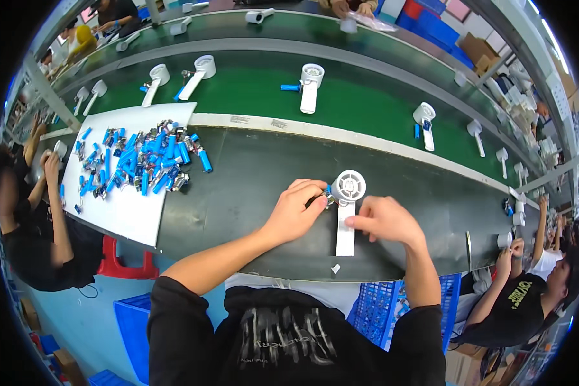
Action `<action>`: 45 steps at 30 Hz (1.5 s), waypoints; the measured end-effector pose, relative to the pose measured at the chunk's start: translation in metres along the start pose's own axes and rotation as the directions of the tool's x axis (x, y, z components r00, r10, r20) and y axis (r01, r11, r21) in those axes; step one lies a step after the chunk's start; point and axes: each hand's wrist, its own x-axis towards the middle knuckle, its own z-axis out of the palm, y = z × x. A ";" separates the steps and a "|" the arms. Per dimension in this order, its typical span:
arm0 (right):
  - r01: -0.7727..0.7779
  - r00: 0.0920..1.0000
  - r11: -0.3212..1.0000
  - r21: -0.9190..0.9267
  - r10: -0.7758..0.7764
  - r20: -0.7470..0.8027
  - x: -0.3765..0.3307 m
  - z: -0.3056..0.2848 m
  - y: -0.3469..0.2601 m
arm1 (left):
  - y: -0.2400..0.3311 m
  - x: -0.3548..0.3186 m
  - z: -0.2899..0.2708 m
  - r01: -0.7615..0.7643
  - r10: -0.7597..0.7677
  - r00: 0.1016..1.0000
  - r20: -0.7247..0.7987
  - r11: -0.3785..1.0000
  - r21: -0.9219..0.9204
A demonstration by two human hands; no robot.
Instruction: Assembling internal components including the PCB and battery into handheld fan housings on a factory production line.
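White plastic forms the handheld fan (346,209) lying flat on the dark bench (238,193), round head away from the person and straight handle toward them. The left hand (296,209) rests at the left side of the fan head, its fingers (312,193) curled together around a small metallic and blue part (329,195) that touches the head; exactly how the part is pinched cannot be told. The right hand (385,220) sits on the handle, its fingers (360,223) closed on the handle's right edge.

A white sheet (135,199) lies on the bench well to the left, carrying a loose pile of blue cylindrical cells (141,164). Beyond the bench runs a green conveyor belt (251,90) with further white fans (310,87) spaced along it. A small white scrap (335,268) lies near the bench's near edge. A blue crate (376,309) stands below the bench at the person's right. Other people work at both sides.
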 end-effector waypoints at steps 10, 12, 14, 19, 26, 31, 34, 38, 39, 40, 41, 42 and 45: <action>0.204 0.874 0.966 0.157 -0.108 -0.474 0.043 0.023 0.020 | -0.007 0.035 -0.012 0.323 -0.286 0.942 0.173 0.913 -0.248; 0.230 0.826 0.949 0.214 -0.074 -0.559 0.058 0.019 0.020 | -0.007 0.057 -0.012 0.419 -0.352 0.908 0.229 0.785 -0.457; 0.302 0.746 0.924 0.233 -0.077 -0.661 0.080 0.010 0.018 | -0.003 0.085 -0.006 0.493 -0.411 0.868 0.279 0.641 -0.589; 0.304 0.584 0.916 0.261 0.037 -0.811 0.171 -0.028 0.025 | -0.013 0.172 0.017 0.565 -0.564 0.810 0.161 0.677 -0.472; -0.068 0.527 0.920 0.386 0.362 -0.769 0.229 -0.073 0.007 | -0.074 0.248 0.037 0.526 -0.600 0.796 -0.077 0.750 -0.401; -0.093 0.597 0.950 0.299 0.294 -0.746 0.235 -0.082 0.029 | -0.098 0.253 0.039 0.515 -0.559 0.798 -0.225 0.827 -0.225; -0.026 0.629 0.977 0.212 0.181 -0.756 0.230 -0.075 0.052 | -0.081 0.230 0.032 0.452 -0.431 0.860 -0.275 0.892 0.016; 0.239 0.281 0.953 -0.185 -0.251 -0.926 0.197 -0.028 0.052 | -0.080 0.169 0.009 0.151 -0.063 0.961 -0.270 0.935 0.320; 0.329 0.213 0.915 -0.235 -0.314 -0.925 0.181 -0.017 0.047 | -0.070 0.147 0.001 0.085 -0.001 0.977 -0.215 0.920 0.382; 0.339 0.223 0.911 -0.236 -0.321 -0.920 0.166 -0.007 0.047 | -0.054 0.128 -0.008 0.015 0.059 0.986 -0.154 0.899 0.438; 0.414 0.290 0.872 -0.261 -0.399 -0.870 0.152 0.003 0.047 | -0.045 0.107 -0.019 0.038 0.044 0.984 -0.173 0.894 0.446; 0.490 0.349 0.828 -0.274 -0.474 -0.808 0.142 0.009 0.049 | -0.039 0.087 -0.030 0.007 0.051 0.992 -0.114 0.890 0.456; 0.483 0.441 0.842 -0.242 -0.472 -0.763 0.127 0.006 0.055 | -0.017 0.040 -0.077 -0.011 0.056 0.996 -0.067 0.841 0.540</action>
